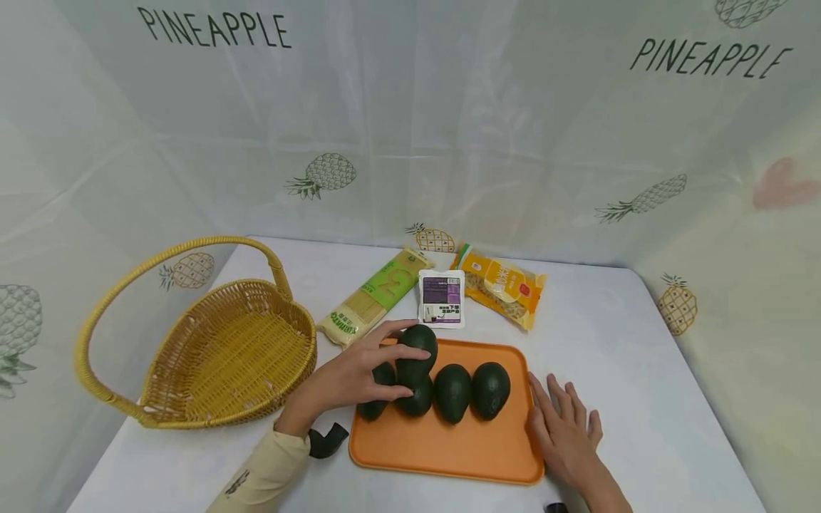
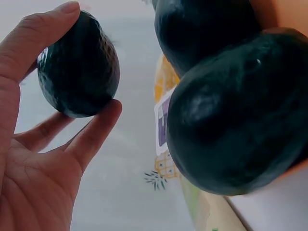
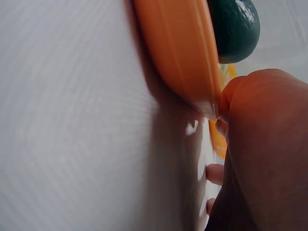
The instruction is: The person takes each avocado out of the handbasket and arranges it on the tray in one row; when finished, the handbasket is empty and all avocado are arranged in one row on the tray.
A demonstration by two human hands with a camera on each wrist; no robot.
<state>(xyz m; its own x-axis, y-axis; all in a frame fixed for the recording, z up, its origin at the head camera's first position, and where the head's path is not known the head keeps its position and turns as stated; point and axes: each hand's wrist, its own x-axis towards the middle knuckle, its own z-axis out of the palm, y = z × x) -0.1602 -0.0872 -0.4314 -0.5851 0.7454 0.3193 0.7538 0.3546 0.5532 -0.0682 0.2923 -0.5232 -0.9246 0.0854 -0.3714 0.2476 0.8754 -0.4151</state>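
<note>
My left hand [image 1: 362, 374] grips a dark green avocado [image 2: 79, 67] between thumb and fingers, held up above the tray's left part. In the left wrist view it hangs apart from the other avocados [image 2: 236, 115]. On the orange tray [image 1: 449, 452], several more avocados [image 1: 452, 393] lie in a row, the leftmost partly hidden by my left hand. Beside the tray's right edge rests my right hand [image 1: 564, 434], fingers loosely spread on the white table. Its thumb side is against the tray's rim [image 3: 183, 53] in the right wrist view.
A yellow wicker basket [image 1: 224, 356] with a tall handle stands to the left. Behind the tray lie a green noodle pack [image 1: 378, 296], a white and purple packet [image 1: 442, 299] and an orange-yellow bag [image 1: 503, 285]. A pineapple-print curtain [image 1: 410, 142] hangs behind the table.
</note>
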